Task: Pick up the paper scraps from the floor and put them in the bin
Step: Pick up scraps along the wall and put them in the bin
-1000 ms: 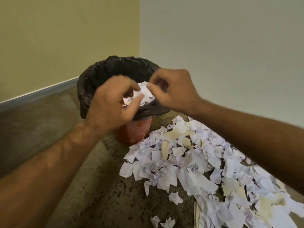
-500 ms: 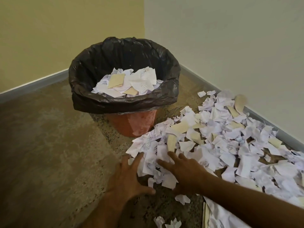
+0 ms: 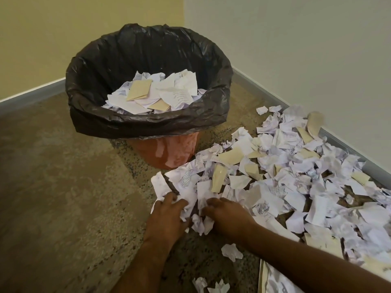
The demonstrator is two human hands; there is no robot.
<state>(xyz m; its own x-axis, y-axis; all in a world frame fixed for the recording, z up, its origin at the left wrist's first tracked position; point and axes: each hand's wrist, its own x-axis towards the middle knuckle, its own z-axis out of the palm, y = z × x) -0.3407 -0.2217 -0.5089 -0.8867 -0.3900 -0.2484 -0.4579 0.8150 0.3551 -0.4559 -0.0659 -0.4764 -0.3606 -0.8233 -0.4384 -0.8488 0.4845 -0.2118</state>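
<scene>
Down at the near edge, a few loose crumpled scraps (image 3: 231, 251) lie on the speckled floor (image 3: 63, 197) between my forearms, apart from the main heap; a bigger flat sheet (image 3: 281, 280) sits by my right arm at the bottom of the view. Now my hands: my left hand (image 3: 167, 216) is down on the near corner of the pile, fingers (image 3: 169, 198) curled onto the white paper there; my right hand (image 3: 227, 216) is just beside it, fingers bent in toward the left, and a bunch of crumpled white scraps (image 3: 200, 220) is squeezed between the two hands; both are gathering, grasping paper rather than lying flat. Beyond my knuckles the pile of paper scraps (image 3: 285, 176) spreads across the floor to the right, white pieces with printed text mixed with some beige ones, running along the grey skirting (image 3: 349, 149) under the white wall (image 3: 296, 49). Further out stands the bin (image 3: 169, 153), terracotta coloured, with a black bin liner (image 3: 148, 123) folded over its rim; the nearest scraps of the pile touch its base. Inside it lies a mound of scraps already binned (image 3: 160, 94), white and beige. Behind it, the yellow wall (image 3: 63, 34) meets the white one in the corner.
</scene>
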